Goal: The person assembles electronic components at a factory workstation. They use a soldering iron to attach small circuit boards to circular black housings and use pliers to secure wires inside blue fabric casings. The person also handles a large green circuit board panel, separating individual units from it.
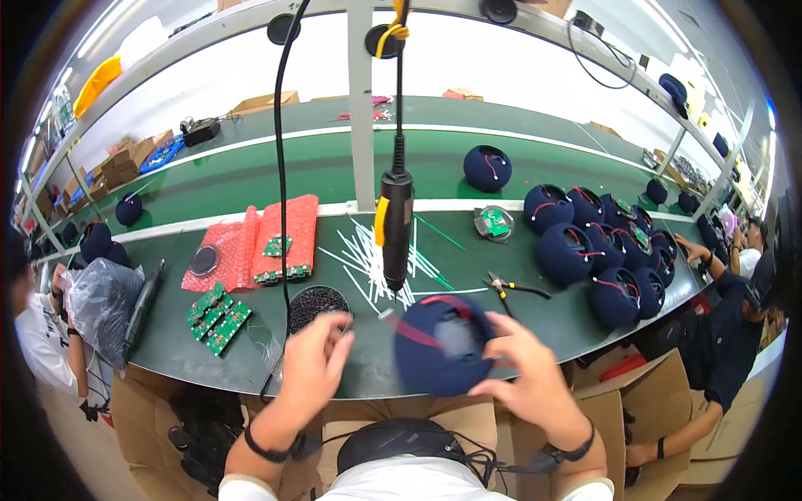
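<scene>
Left hand [313,363] loosely curled, right hand [522,367] gripping

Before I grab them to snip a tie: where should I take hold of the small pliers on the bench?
Grip the pliers by the two dark handles, which splay toward the right; the jaws point left toward the white cable ties. Come from above on the right, probably with the right hand.

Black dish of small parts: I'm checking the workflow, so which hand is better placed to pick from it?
Left. The left hand hovers just beside the dish, apparently empty, while the right hand holds the navy shell.
</scene>
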`<state>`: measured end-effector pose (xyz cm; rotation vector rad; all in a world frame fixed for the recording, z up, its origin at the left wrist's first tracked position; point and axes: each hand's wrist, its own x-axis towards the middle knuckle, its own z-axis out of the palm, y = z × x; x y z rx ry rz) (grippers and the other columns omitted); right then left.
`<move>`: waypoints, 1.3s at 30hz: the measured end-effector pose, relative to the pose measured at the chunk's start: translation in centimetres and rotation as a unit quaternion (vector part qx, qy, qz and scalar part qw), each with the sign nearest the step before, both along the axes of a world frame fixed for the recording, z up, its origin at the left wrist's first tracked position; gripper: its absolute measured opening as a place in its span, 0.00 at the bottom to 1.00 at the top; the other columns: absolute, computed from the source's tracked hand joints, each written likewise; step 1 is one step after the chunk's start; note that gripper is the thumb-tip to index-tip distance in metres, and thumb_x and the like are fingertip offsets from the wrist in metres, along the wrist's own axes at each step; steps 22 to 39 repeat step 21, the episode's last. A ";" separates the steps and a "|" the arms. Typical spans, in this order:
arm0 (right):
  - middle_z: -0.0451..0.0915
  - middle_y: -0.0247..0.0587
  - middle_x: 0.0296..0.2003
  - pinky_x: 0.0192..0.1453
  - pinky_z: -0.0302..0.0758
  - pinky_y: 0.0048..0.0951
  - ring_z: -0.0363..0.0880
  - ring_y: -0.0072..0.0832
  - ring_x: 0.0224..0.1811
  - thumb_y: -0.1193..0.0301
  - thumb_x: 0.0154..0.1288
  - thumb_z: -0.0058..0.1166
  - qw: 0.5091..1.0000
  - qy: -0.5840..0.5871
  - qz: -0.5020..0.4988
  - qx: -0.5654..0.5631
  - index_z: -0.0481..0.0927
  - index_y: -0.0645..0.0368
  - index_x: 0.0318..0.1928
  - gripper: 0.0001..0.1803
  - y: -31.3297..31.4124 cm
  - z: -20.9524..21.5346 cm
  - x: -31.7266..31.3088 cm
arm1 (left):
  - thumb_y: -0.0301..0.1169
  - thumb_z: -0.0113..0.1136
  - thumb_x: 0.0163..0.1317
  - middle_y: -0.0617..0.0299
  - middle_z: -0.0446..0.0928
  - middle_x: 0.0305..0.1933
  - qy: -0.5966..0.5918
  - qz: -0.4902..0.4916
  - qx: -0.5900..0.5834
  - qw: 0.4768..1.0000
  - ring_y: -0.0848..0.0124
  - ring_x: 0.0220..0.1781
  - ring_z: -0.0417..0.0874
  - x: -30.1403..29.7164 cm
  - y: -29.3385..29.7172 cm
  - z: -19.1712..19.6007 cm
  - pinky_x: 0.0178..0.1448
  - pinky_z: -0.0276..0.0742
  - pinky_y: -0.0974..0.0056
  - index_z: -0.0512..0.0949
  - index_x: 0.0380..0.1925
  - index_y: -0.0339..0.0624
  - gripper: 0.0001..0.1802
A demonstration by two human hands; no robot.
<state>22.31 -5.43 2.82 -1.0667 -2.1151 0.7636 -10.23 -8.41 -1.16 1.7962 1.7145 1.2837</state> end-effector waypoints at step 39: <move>0.83 0.55 0.57 0.62 0.80 0.54 0.82 0.60 0.58 0.62 0.55 0.79 0.949 -0.200 -0.192 0.150 0.74 0.55 0.63 0.37 43.8 -6.8 -17.3 | 0.32 0.71 0.61 0.62 0.81 0.28 0.146 0.005 0.064 0.987 0.60 0.27 0.85 1.6 -2.0 -7.4 0.30 0.79 0.59 0.85 0.34 0.47 0.05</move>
